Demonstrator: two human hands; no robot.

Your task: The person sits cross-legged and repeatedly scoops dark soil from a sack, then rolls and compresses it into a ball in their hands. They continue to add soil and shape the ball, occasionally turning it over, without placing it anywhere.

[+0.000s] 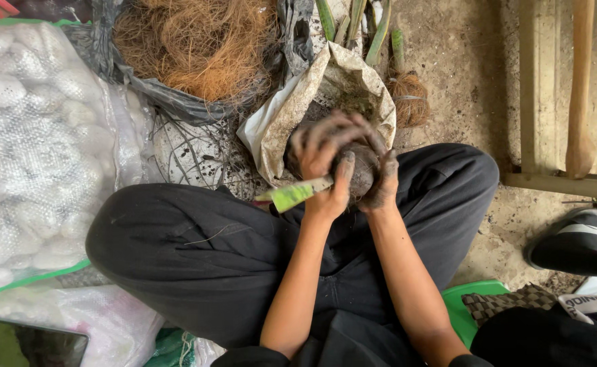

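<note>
Both my hands are caked in dark soil and cup a round ball of soil above an open sack of soil. My left hand wraps the ball from the left, fingers spread over its top. A green plant stem sticks out leftward from under that hand. My right hand presses the ball from the right side. I sit cross-legged in black trousers.
A dark bag of brown coconut fibre lies at the top. A white woven sack fills the left. Cut green stems and a fibre-wrapped ball lie beyond. A wooden frame and another person's shoe are at right. A phone lies bottom left.
</note>
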